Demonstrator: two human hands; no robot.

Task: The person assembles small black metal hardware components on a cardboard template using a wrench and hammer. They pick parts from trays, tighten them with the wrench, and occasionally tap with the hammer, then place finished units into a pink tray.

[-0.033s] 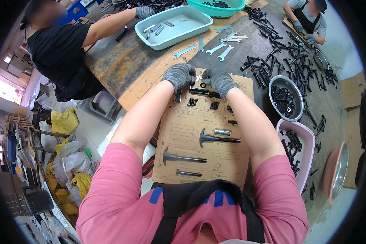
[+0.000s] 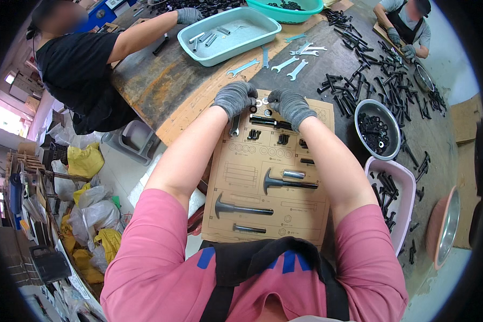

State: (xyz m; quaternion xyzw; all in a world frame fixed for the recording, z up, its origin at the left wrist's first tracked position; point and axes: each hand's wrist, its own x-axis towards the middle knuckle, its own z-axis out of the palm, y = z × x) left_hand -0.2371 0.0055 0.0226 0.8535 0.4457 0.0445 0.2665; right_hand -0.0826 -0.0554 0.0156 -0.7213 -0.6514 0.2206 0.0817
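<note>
At far edge of card (image 2: 241, 177), both gloved hands side by side, forearms stretched forward, palms down. Left hand (image 2: 235, 98) curled, fingertips at small washers (image 2: 260, 102); grip unclear. Right hand (image 2: 290, 104) curled likewise, fingers bent down onto card top; hold cannot be told. Wrench (image 2: 234, 126) lies just under left hand. Hammers (image 2: 284, 182) nearer body.

Matt brown cardboard sheet (image 2: 247, 177), knitted grey cloth gloves (image 2: 234, 98), dark metal bolts (image 2: 378, 131).

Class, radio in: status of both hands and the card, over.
Left hand and right hand gloved, at card's far edge, fingering small washers. Hold unclear. Wrench beside left hand.
</note>
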